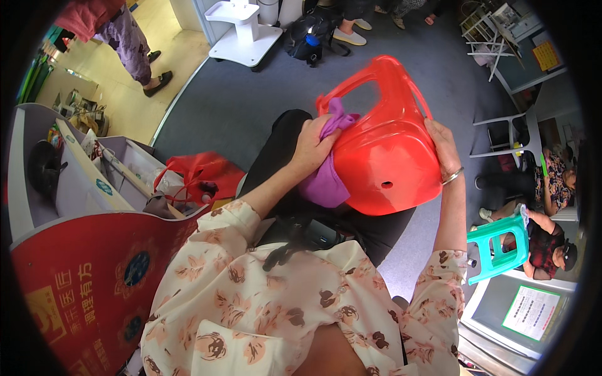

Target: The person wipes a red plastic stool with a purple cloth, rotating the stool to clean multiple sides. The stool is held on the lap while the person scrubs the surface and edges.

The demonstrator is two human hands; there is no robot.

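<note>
A red plastic stool (381, 164) lies tilted over my lap, its seat with a small round hole facing me and its legs pointing away. My left hand (312, 145) grips a purple cloth (324, 183) against the stool's left side, with part of the cloth bunched between thumb and fingers. The rest of the cloth hangs down beside the seat. My right hand (442, 145) holds the stool's right side, fingers partly hidden behind it; a metal bangle circles that wrist.
Left of me stands a red-fronted counter (108, 282) with open shelves and a red bag (207, 174). Ahead are a white wheeled stand (247, 44) and a black backpack (308, 40). At right, a person holds a green plastic stool (501, 244); other people are nearby.
</note>
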